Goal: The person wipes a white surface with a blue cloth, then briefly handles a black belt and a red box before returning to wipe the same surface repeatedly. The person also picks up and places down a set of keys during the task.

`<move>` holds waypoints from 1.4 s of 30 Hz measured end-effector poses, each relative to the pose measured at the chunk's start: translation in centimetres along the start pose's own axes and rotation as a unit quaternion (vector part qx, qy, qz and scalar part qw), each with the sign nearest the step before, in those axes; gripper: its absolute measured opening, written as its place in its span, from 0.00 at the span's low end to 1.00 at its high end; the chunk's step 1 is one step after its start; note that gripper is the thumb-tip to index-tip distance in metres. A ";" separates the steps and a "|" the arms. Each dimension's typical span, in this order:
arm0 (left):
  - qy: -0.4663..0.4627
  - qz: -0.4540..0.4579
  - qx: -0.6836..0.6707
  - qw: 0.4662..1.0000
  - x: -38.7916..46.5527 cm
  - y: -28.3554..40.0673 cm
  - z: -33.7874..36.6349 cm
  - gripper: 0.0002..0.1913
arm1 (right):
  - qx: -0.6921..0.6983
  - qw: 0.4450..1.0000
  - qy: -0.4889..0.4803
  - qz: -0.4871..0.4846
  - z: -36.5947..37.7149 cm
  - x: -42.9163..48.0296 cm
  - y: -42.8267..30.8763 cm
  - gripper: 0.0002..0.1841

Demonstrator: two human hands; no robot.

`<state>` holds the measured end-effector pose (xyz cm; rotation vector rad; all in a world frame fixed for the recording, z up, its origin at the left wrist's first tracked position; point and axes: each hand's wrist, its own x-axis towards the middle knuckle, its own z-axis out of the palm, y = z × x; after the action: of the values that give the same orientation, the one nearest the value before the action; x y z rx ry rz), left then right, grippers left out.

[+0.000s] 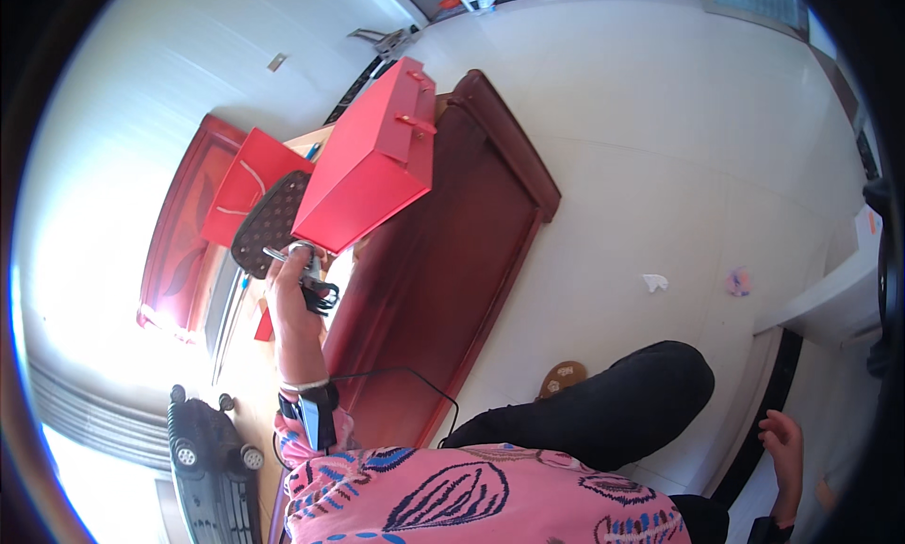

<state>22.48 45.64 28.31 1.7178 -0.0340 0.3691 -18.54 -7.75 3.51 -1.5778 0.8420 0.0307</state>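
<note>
At the left, my left hand (286,279) grips a small silvery metal object (304,250) with black loops or a cord (320,298) hanging from it; what it is cannot be told. Just beyond the fingers lies a brown patterned bag or pouch (272,215). A large red gift box (371,151) with ribbon tabs stands close by, its near corner by my fingertips. Behind the pouch is a red paper bag (247,183) with pale string handles. My right hand (781,431) is raised at the lower right, fingers loosely curled, holding nothing.
Red-brown wooden furniture (438,212) runs diagonally beside me. A dark wheeled suitcase (212,466) is at the lower left. On the pale floor lie a white scrap (655,282), a crumpled wrapper (739,281) and a brown slipper (563,379). A thin black cable crosses near my left wrist.
</note>
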 end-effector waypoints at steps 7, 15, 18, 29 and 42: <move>-0.013 -0.127 0.455 0.881 8.0 -8.0 -10.7 0.15 | 0.000 1.000 0.026 0.006 -2.0 1.3 0.8 0.21; -0.002 -0.027 0.776 0.630 8.0 -7.7 -9.9 0.23 | -0.031 0.996 0.071 0.042 -3.6 0.1 3.9 0.21; 0.036 0.170 0.742 0.647 5.7 -1.6 -4.9 0.12 | 0.006 0.996 0.080 0.043 -3.5 -0.8 4.2 0.20; -0.498 0.297 0.267 0.770 -15.0 3.7 26.3 0.14 | 0.064 0.974 0.212 -0.042 -2.1 -10.8 11.0 0.16; -0.819 0.434 0.070 0.368 -34.2 5.1 43.2 0.15 | -0.162 0.750 0.610 0.199 -11.7 -23.7 26.6 0.19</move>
<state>-1.40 -3.34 18.42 1.3231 -2.4936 -0.8241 -54.85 -4.92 -5.28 -1.6027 2.2977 -0.6541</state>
